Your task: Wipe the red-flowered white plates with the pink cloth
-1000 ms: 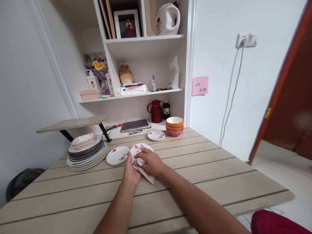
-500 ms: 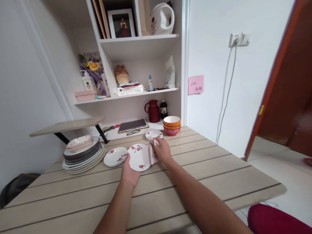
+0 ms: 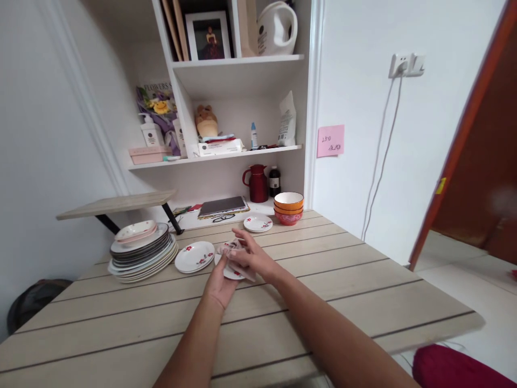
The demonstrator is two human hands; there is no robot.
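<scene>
Above the middle of the table, my left hand (image 3: 220, 281) grips the near left rim of a white plate with red flowers (image 3: 230, 272). My right hand (image 3: 256, 260) presses a pale pink cloth (image 3: 247, 272) over the plate's face, its fingers bent on the cloth and partly raised. Cloth and fingers hide much of the plate. Just left of it lie small flowered plates (image 3: 194, 256), one on another. Beyond my right hand sits another small flowered plate (image 3: 258, 223), beside a stack of orange and red bowls (image 3: 288, 208).
At the left stands a tall stack of plates (image 3: 141, 258) with oval dishes on top, by a raised wooden stand (image 3: 117, 205). A laptop (image 3: 223, 206), glasses (image 3: 223, 218), red jug (image 3: 257, 183) and dark bottle (image 3: 274, 181) line the back. Shelves (image 3: 238, 59) rise above.
My right hand has moved left with the cloth, from the plate's right edge across its face. More of the plate is covered now. The view has shifted slightly.
</scene>
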